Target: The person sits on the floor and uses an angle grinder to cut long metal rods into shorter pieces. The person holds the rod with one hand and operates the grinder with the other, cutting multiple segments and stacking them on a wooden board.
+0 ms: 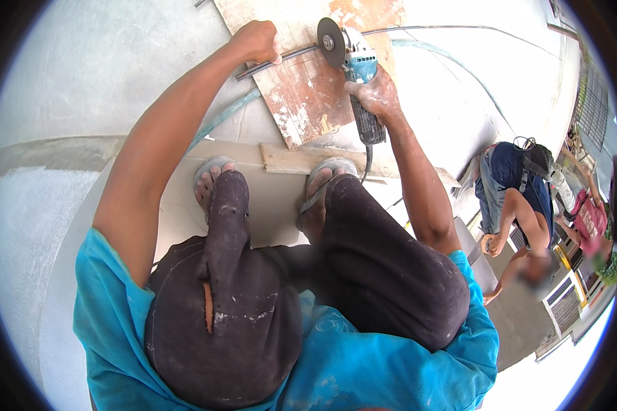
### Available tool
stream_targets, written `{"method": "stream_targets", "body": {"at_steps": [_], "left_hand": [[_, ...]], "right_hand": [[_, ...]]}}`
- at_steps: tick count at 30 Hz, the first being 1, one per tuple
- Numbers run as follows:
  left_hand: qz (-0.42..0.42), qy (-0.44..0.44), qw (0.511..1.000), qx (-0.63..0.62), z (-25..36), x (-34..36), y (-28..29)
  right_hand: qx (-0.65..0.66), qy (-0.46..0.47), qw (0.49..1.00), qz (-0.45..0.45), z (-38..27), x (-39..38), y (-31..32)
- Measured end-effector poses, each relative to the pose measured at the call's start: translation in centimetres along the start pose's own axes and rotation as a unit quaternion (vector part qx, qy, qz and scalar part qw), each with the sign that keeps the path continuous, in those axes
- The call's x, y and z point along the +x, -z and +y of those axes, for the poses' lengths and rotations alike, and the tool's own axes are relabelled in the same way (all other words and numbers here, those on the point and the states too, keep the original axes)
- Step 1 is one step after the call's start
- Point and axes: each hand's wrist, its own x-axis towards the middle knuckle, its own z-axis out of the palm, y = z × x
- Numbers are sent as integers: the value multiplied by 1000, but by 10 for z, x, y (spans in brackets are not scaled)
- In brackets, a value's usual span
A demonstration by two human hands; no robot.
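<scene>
My right hand (376, 94) is wrapped round the body of a blue and black angle grinder (362, 67), held with its disc end pointing away from me. A dark cutting disc (330, 42) faces left, its edge at or close to a thin metal rod (300, 51); I cannot tell whether they touch. My left hand (256, 42) is closed on that rod, left of the disc. Beneath lies a worn plywood board (301, 103) with reddish-brown and white patches. The rod runs across the board and on to the right. A dark cord (368, 161) leaves the grinder's rear.
A narrow wood plank (288, 159) lies between the board and my sandalled feet. A greenish hose (230, 111) passes under the board and curves away right. At the right, a person in dark blue (507, 171) bends over; another in red (588, 218) is farther off.
</scene>
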Motion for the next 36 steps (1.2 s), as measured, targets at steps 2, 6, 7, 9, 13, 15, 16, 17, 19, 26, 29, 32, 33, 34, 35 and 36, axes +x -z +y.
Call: {"method": "stream_targets", "body": {"at_steps": [2, 6, 7, 9, 13, 15, 16, 17, 19, 26, 29, 32, 33, 34, 35, 36], "left_hand": [[8, -11, 1000, -22, 3, -4, 3], [16, -37, 998, -40, 1, -7, 3], [17, -41, 999, -32, 0, -6, 3], [19, -49, 998, -16, -1, -5, 2], [11, -41, 999, -13, 2, -3, 0], [12, -37, 999, -12, 2, -4, -3], [14, -33, 999, -11, 2, -4, -4], [15, -30, 999, -10, 2, -4, -5], [19, -24, 1000, -6, 2, -5, -7], [19, -15, 1000, 7, 7, -10, -9], [21, -16, 1000, 14, 11, -9, 7], [86, -3, 995, 53, -11, -3, 21], [113, 0, 991, 72, -13, -3, 25], [136, 16, 988, 77, -14, -3, 25], [159, 33, 983, 83, -14, -3, 26], [185, 48, 978, 89, -10, -5, 28]], "right_hand": [[-4, -6, 1000, -1, 0, 0, -1], [-12, -2, 1000, 4, -3, -2, -1], [-11, -8, 1000, 1, -6, -2, 1], [-11, -8, 1000, 6, -9, -3, 0], [-4, 3, 1000, 17, -1, 1, -4], [-3, 1, 1000, 5, -1, 3, -3], [-7, 0, 1000, -4, -3, 3, -2], [-11, -2, 1000, -13, -6, 2, -1], [-26, -22, 999, -13, -12, -2, 0], [-23, -38, 999, -15, -3, -12, -4], [7, -9, 1000, -1, 16, -10, -4], [40, 0, 999, 35, 25, -16, -6], [44, -8, 998, 38, 26, -20, -5], [48, -15, 998, 41, 27, -24, -3], [53, -22, 997, 43, 27, -27, -1], [52, -9, 997, 48, 25, -29, 1]]}}
